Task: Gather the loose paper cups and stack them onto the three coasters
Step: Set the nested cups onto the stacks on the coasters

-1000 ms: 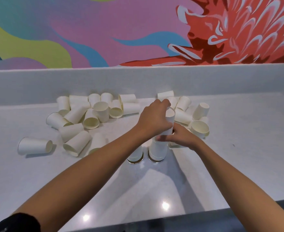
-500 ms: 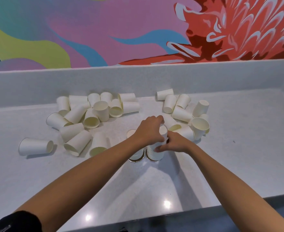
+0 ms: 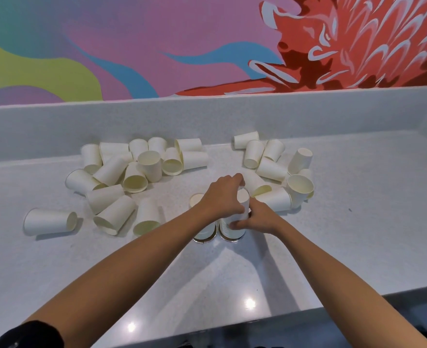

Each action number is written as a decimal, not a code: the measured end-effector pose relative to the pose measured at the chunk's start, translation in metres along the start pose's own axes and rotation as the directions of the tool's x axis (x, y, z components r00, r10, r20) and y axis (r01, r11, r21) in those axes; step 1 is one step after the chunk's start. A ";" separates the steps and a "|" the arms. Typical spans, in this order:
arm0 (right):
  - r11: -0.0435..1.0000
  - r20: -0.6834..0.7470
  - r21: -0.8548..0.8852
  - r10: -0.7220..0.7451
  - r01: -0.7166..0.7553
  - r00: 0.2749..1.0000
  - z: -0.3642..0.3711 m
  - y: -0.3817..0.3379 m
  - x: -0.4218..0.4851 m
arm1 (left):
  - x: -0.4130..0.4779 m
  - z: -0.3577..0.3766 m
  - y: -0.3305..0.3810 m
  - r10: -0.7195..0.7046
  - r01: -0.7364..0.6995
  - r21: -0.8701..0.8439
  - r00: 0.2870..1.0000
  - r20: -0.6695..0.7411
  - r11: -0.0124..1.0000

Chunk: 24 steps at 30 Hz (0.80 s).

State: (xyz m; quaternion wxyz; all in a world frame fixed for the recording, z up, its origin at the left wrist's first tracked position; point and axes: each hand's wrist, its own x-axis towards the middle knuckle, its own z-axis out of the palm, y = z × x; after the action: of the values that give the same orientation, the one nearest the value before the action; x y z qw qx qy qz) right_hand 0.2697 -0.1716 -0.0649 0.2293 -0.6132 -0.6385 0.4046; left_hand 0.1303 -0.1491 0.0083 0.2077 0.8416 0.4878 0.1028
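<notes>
Both bare arms reached forward over the pale counter (image 3: 358,222) and met near its middle. The left hand (image 3: 223,197) came in from above, knuckles up, fingers curled down over the top cup (image 3: 243,200) and grasping it; that cup sat upside down, its flat base facing up. The right hand (image 3: 260,218) lay lower and just beside it, clamped on the stack (image 3: 232,229) under that cup, its thumb (image 3: 235,225) pressed on the near side. The fingers behind the stack were out of sight.

The stack stood on a coaster (image 3: 232,239) of which only a thin dark rim showed. Touching it on the left stood a second stack (image 3: 204,233) on its own coaster rim (image 3: 203,240), mostly covered by the left wrist. How many cups each stack held I could not tell.

Loose cups lay tumbled in a left heap (image 3: 132,172) and a right heap (image 3: 277,167) farther back, with a lone cup (image 3: 50,221) on its side well apart to the left. The left hand hid part of the right heap. A black sleeve (image 3: 29,334) was cut off at the bottom corner, and a bright mural (image 3: 157,46) filled the wall behind.
</notes>
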 end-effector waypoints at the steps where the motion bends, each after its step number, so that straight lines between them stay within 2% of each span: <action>1: 1.000 0.005 0.000 -0.002 0.002 1.000 0.000 0.000 0.000 | 0.000 0.000 0.000 -0.001 0.001 -0.002 1.000 0.005 1.000; 9: 1.000 0.098 -0.015 0.015 -0.013 0.995 -0.009 0.003 0.003 | 0.000 0.002 -0.004 -0.006 0.008 -0.050 0.999 0.035 0.999; 13: 0.961 0.155 -0.273 0.078 -0.033 0.985 -0.027 0.003 0.008 | 0.002 -0.004 -0.007 0.002 0.007 -0.126 0.998 0.068 0.992; 15: 0.921 0.081 -0.380 0.126 -0.086 0.989 -0.046 -0.001 0.012 | 0.004 -0.014 -0.007 -0.002 0.015 -0.181 0.997 0.071 0.983; 20: 0.870 -0.195 -0.444 0.141 -0.215 0.971 -0.078 -0.011 0.020 | 0.018 -0.030 -0.013 -0.062 0.073 -0.281 0.997 0.051 0.957; 22: 0.875 -0.305 -0.342 0.241 -0.343 0.921 -0.077 -0.009 0.025 | 0.024 -0.031 -0.019 -0.101 0.102 -0.298 0.995 0.021 0.949; 24: 0.909 -0.325 0.013 0.398 -0.416 0.858 -0.072 -0.008 0.032 | 0.028 -0.030 -0.026 -0.137 0.132 -0.325 0.991 0.006 0.937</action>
State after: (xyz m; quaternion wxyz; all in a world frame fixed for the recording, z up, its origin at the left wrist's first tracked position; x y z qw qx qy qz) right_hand 0.3174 -0.1234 -0.0244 0.2213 -0.7979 -0.4601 0.3204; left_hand 0.1127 -0.1064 0.0225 0.3456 0.7598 0.5223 0.1742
